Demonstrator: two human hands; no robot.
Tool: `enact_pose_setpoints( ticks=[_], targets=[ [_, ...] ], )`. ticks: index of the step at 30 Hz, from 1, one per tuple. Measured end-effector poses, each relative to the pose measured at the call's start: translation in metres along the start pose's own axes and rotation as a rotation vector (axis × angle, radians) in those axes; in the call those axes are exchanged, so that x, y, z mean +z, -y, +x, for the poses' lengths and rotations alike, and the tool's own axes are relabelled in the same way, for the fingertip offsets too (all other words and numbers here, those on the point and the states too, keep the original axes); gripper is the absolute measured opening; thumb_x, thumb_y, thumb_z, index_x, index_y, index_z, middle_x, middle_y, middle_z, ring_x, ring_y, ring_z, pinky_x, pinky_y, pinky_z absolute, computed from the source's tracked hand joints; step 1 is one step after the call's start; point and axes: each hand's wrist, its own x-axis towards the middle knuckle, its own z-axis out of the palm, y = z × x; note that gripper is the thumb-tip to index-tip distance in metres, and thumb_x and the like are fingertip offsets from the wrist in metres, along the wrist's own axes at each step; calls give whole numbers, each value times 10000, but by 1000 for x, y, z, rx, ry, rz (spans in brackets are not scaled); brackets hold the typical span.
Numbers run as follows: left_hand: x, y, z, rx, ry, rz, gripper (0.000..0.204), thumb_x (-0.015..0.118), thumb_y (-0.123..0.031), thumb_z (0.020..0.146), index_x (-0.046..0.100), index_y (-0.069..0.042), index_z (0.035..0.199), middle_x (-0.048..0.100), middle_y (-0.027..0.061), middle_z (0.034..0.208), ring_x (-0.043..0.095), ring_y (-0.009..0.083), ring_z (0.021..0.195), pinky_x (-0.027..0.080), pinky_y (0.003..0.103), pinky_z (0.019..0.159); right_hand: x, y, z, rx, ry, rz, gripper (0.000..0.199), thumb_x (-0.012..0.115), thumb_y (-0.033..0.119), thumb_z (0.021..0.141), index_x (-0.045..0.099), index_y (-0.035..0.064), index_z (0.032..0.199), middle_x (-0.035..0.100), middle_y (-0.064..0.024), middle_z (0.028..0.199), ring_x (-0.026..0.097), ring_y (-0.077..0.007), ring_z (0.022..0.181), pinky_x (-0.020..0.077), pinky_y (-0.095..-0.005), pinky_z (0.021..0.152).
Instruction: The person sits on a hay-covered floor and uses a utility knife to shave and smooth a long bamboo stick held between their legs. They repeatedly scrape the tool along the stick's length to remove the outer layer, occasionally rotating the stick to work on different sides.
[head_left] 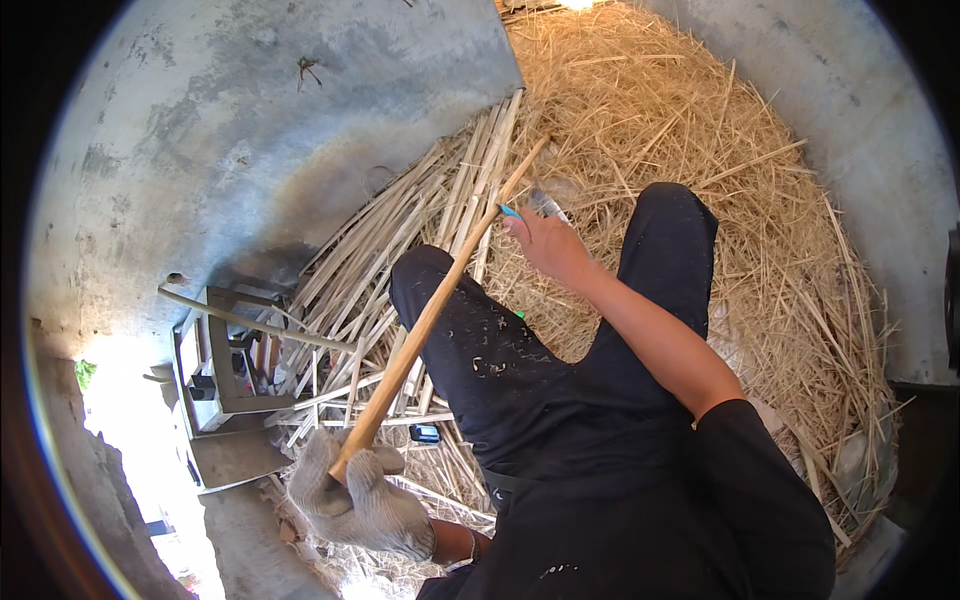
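Note:
My left hand, in a pale knitted glove, grips the thick lower end of a long peeled wooden pole. The pole slants up and to the right across my left knee, thinning toward its far end. Bare, my right hand is closed beside the pole's upper part, on a small bladed tool with a teal part. A shiny metal piece shows beyond its fingers. The teal part touches or nearly touches the pole; the fingers hide most of the tool.
Straw-like shavings cover the floor ahead and right. Left of my legs lie many pale wooden strips, near a grey metal-framed stand and a thin stick. A small blue-black object lies by my left thigh. Grey walls curve around.

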Motion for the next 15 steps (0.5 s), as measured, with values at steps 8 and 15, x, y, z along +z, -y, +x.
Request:
enact_pose_setpoints(
  ticks=[8,15],
  targets=[
    [5,1,3,12,-77,117,257,616,-11,767,558,48,1010,559,181,843,542,181,455,481,270,361,0,-91,48,-7,-120,-675,337,483,366,1018,579,43,1003,652,-166,654,688,-346,632,524,-483,541],
    [9,-5,3,17,-15,-48,244,678,-60,799,545,28,983,525,149,802,510,162,444,458,243,367,-60,-57,69,247,-157,-310,441,450,428,1028,589,11,1009,640,-187,737,649,-340,696,498,-476,621]
  ],
)
